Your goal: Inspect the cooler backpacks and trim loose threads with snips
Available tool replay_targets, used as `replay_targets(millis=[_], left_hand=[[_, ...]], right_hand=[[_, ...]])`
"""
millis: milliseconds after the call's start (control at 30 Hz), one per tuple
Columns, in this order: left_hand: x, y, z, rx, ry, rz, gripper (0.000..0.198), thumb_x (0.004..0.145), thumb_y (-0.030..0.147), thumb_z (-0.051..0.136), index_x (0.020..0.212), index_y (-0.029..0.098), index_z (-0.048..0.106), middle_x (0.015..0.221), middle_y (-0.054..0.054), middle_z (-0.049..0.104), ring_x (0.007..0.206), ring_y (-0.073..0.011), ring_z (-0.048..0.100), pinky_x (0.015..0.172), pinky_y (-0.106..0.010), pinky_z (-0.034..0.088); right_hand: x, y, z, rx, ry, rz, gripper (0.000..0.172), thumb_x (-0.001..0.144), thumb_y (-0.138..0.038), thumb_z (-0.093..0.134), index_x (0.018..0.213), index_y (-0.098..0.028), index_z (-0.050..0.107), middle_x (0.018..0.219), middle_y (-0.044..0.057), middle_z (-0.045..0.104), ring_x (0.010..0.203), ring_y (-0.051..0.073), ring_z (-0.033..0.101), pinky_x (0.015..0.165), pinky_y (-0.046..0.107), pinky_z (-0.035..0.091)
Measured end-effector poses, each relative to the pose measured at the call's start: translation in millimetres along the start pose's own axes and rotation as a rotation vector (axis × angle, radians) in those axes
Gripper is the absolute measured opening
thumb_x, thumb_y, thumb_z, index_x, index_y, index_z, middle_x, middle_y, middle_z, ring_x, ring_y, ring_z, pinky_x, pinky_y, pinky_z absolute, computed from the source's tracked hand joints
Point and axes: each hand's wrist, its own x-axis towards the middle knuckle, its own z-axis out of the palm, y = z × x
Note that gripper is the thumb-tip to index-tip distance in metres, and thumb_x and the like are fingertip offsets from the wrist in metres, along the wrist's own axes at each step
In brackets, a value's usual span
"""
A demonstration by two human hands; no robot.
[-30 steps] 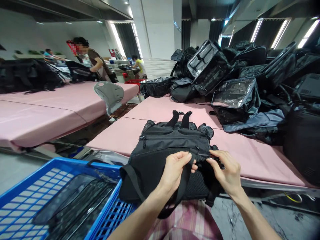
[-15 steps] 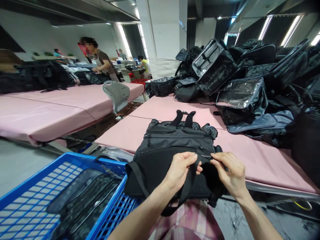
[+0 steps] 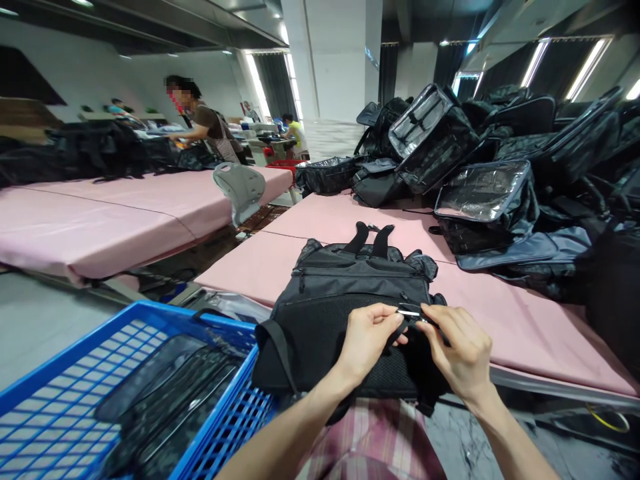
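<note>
A black backpack (image 3: pixel 345 293) lies on the near edge of the pink table (image 3: pixel 500 313), its two shoulder straps pointing away from me. My left hand (image 3: pixel 370 337) pinches a black strap at the bag's near side. My right hand (image 3: pixel 457 350) pinches a small metal zipper pull (image 3: pixel 409 309) just right of the left fingers. Both hands are closed and nearly touch each other over the mesh panel.
A blue plastic crate (image 3: pixel 100 393) with dark items inside stands at my lower left. A heap of black bags (image 3: pixel 480 160) fills the table's far right. A second pink table (image 3: pixel 100 213) lies left, where a person (image 3: pixel 200 127) works. A grey chair back (image 3: pixel 240 190) stands between the tables.
My hands have drawn closer together on the bag, and the right fingers now hold the metal zipper pull. The view has shifted slightly right and up.
</note>
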Motion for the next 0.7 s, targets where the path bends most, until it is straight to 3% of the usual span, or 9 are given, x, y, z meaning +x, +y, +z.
replay_targets(millis=[200, 367, 600, 700], left_hand=[[-3.7, -0.1, 1.2, 0.125, 0.027, 0.039, 0.019, 0.073, 0.029, 0.06, 0.073, 0.011, 0.065, 0.064, -0.004, 0.064, 0.056, -0.014, 0.063, 0.051, -0.02, 0.044], [-4.2, -0.8, -1.3, 0.163, 0.066, 0.057, 0.017, 0.073, 0.029, 0.06, 0.075, 0.013, 0.067, 0.067, -0.004, 0.066, 0.057, -0.0153, 0.064, 0.051, -0.02, 0.046], [-4.3, -5.2, -0.5, 0.252, 0.107, 0.224, 0.012, 0.073, 0.026, 0.062, 0.074, 0.018, 0.071, 0.067, -0.003, 0.068, 0.057, -0.0154, 0.064, 0.056, -0.021, 0.046], [-6.2, -6.1, 0.3, 0.276, 0.12, 0.249, 0.012, 0.073, 0.027, 0.063, 0.074, 0.018, 0.071, 0.066, -0.003, 0.068, 0.059, -0.0155, 0.064, 0.058, -0.021, 0.046]], right_hand=[[-0.8, -2.1, -2.2, -0.082, 0.015, -0.062, 0.019, 0.077, -0.012, 0.062, 0.096, -0.017, 0.063, 0.079, 0.003, 0.067, 0.068, 0.015, 0.056, 0.065, 0.028, 0.042], [-6.0, 3.9, -3.4, 0.116, 0.044, 0.091, 0.017, 0.08, -0.013, 0.059, 0.096, -0.018, 0.061, 0.083, 0.005, 0.066, 0.076, 0.015, 0.059, 0.069, 0.028, 0.045], [-7.0, 0.5, -4.4, -0.023, -0.019, 0.012, 0.021, 0.079, -0.016, 0.059, 0.1, -0.02, 0.063, 0.082, 0.005, 0.067, 0.073, 0.017, 0.058, 0.068, 0.03, 0.043], [-7.8, 1.7, -2.8, 0.106, -0.019, 0.118, 0.013, 0.08, -0.018, 0.059, 0.091, -0.021, 0.065, 0.079, 0.003, 0.067, 0.07, 0.015, 0.058, 0.066, 0.028, 0.043]])
